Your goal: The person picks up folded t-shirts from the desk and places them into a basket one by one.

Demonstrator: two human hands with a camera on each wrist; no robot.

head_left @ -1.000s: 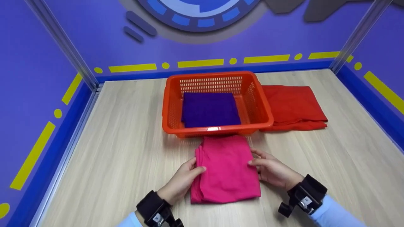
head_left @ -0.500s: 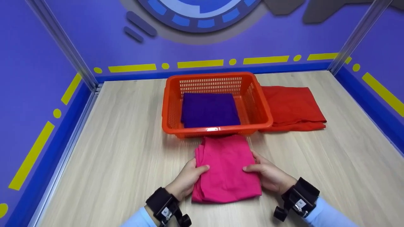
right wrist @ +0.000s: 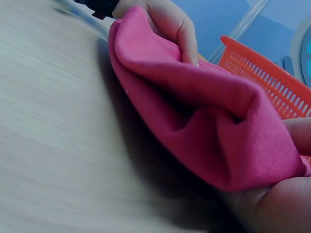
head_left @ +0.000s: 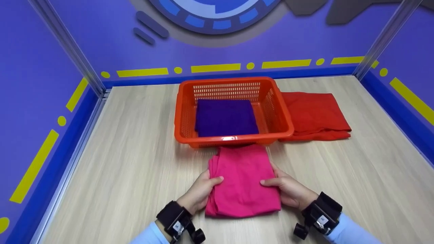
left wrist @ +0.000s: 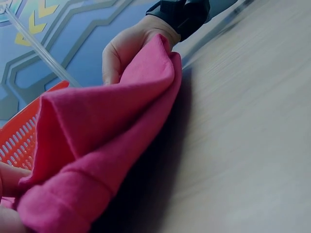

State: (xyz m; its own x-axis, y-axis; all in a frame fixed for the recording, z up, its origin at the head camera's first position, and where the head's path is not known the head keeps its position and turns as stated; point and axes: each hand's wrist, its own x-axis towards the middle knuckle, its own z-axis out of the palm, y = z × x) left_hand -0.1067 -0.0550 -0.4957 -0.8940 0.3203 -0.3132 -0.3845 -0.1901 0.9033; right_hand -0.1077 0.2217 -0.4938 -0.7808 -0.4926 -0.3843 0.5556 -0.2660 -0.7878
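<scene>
- Folded pink cloth rectangle [head_left: 243, 191]: likely light, limp; best gripped at both sides.
- Left hand [head_left: 200, 190] pinches its nine-o'clock edge; right hand [head_left: 292, 189], three-o'clock.

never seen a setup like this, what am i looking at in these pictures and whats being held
No robot here: it's a person working bare-handed. The wide picture is taken from the person's head, looking forward and down; the two close, slanted ones are taken from the left and right wrists. The left hand and right hand grip opposite sides of a folded bright pink cloth. It is on the near side of a rectangular orange-red plastic basket holding a folded dark purple cloth. A folded red cloth lies right of the basket on the pale wood-grain table.
</scene>
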